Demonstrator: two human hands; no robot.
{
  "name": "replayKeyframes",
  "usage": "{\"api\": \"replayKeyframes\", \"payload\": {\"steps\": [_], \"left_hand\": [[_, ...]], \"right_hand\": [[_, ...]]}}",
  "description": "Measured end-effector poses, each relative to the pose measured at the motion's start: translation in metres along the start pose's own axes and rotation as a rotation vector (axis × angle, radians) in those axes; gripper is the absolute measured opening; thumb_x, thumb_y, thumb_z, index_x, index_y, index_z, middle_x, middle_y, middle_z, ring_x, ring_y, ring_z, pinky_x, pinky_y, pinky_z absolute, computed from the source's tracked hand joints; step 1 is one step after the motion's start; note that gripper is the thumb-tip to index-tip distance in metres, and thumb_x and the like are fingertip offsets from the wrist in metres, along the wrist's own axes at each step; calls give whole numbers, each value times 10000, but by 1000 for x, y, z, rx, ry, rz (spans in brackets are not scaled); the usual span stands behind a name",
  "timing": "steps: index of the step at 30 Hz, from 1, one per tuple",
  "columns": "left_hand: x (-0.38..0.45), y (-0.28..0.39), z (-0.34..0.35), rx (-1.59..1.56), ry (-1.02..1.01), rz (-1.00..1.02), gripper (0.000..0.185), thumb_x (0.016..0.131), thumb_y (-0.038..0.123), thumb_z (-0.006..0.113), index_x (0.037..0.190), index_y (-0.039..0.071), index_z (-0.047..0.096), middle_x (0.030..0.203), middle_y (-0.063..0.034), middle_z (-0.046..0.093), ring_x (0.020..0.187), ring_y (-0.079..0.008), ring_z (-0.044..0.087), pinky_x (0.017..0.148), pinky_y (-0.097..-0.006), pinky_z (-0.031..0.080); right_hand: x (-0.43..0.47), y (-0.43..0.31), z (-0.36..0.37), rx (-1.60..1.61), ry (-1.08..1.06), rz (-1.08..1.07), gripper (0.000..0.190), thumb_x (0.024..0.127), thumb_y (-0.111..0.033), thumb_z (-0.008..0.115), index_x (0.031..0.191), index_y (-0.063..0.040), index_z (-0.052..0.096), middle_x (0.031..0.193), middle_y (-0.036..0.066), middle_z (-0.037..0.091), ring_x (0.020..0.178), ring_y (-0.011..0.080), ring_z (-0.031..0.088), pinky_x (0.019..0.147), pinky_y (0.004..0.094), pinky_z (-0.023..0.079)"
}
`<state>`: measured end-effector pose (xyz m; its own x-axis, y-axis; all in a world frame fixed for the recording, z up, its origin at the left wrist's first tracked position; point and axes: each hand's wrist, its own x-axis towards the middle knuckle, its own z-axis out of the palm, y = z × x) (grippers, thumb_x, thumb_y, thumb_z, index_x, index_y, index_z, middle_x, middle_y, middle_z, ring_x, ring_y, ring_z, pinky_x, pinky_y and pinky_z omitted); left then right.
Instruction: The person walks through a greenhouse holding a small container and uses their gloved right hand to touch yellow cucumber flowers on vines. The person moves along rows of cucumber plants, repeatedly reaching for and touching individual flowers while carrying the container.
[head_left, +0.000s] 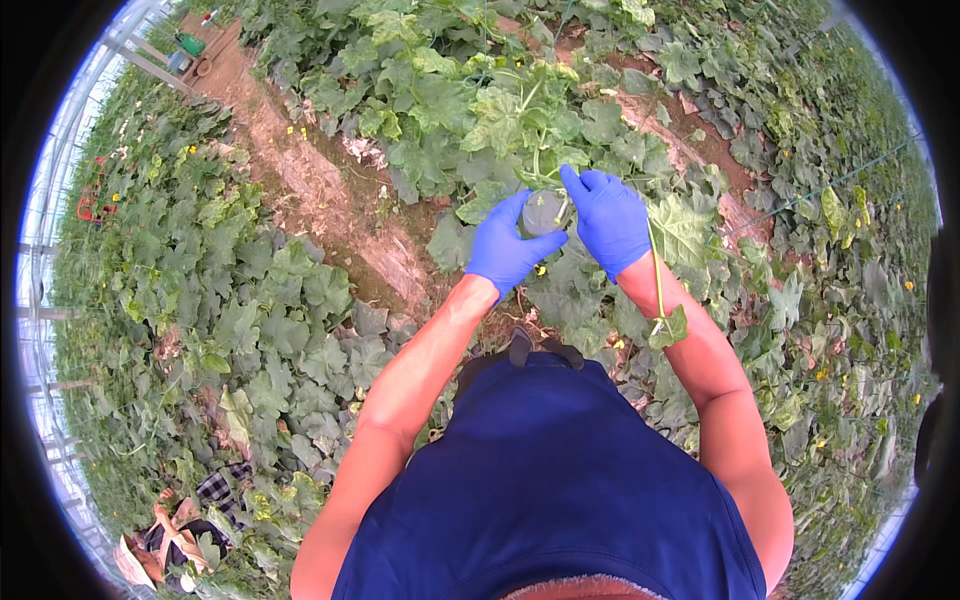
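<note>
My left hand (510, 244), in a blue glove, grips a small round clear container (545, 213) from its left and near side. Something small and pale green lies in or over the container's right side. My right hand (606, 217), gloved in blue too, is at the container's right edge, its fingertips by a green stem; whether they pinch it is hard to tell. A vine stem (537, 150) rises just beyond the container among broad leaves. Another thin stem (658, 274) with a small leaf hangs along my right wrist.
Leafy vines with yellow flowers surround me. A bare soil path (322, 180) runs on the left. Green strings (840, 180) cross at right. A co-worker in a pale hat (135, 562) is at lower left. A red crate (91, 196) and a cart (196, 64) stand farther off.
</note>
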<state>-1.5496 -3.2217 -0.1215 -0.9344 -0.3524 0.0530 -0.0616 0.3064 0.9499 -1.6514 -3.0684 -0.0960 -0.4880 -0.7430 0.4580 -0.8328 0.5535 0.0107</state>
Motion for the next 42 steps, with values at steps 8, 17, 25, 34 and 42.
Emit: {"api": "replayKeyframes", "payload": {"steps": [8,17,25,34,42], "left_hand": [[-15,-19,8,-86,-93,-27,725,707,278,862,1310,14,559,1256,-148,622,1169,-230,596,997,-356,470],[-12,-46,-23,-97,-171,11,748,704,300,873,1327,38,551,1292,-153,594,1208,-256,570,1032,-369,446],[21,-75,-108,-162,-249,8,745,713,306,868,1333,47,546,1295,-158,589,1216,-278,567,1045,-377,435],[54,-86,-219,-195,-284,-11,727,745,70,842,1380,19,492,1261,-75,601,1115,-144,603,940,-311,521],[62,-103,-264,-254,-218,4,727,738,101,853,1371,28,502,1266,-103,598,1119,-166,620,911,-321,549]], "right_hand": [[-7,46,12,407,61,430,307,880,-78,629,1171,-136,707,877,115,664,775,260,661,690,342,514],[-81,139,34,411,-229,743,301,855,-141,640,1146,-143,721,1023,159,704,939,289,688,849,353,522],[-106,148,16,432,162,1182,373,844,-22,557,1195,-30,686,1128,121,718,998,170,682,893,299,518],[66,-20,48,604,366,708,237,893,-28,619,1105,-40,724,1040,84,729,938,141,667,854,270,516],[151,-80,183,586,-193,869,402,846,-258,546,1140,-28,694,1155,225,665,1095,367,639,984,380,488]]}}
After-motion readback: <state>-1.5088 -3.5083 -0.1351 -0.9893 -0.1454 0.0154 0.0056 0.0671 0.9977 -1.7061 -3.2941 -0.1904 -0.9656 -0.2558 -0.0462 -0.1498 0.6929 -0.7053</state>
